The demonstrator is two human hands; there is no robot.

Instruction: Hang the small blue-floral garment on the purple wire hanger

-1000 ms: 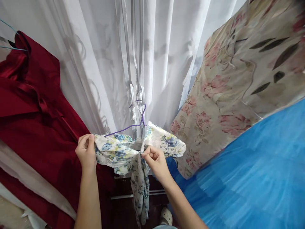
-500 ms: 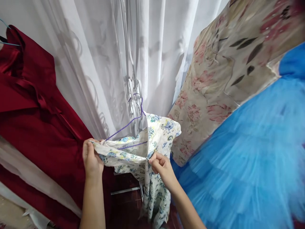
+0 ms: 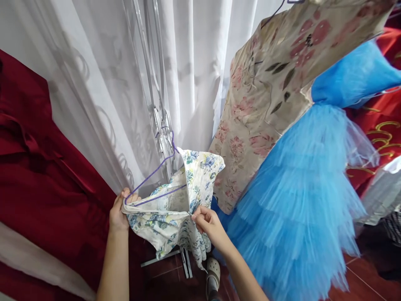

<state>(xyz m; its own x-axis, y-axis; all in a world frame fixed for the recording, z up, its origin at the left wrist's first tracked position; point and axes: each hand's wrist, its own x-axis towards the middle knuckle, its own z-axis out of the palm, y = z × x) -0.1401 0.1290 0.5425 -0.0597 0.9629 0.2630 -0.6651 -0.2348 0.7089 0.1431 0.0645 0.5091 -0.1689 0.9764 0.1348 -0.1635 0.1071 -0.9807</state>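
Garment (image 3: pixel 166 228) with blue flowers is draped over a purple hanger (image 3: pixel 150 176), before a white metal stand (image 3: pixel 159 54). Its shoulder is held at the hanger's end by the left hand (image 3: pixel 120 211), fingers curled (partly hidden); its neckline is pinched between the right hand's (image 3: pixel 206 221) thumb and forefinger. Were the neckline tugged too hard, the shoulder could be dragged off the hanger, or the thin cloth strained.

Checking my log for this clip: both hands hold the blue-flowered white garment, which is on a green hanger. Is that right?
Not quite: the hanger is purple, as the head view shows. The left hand and right hand do hold the blue-flowered white garment.
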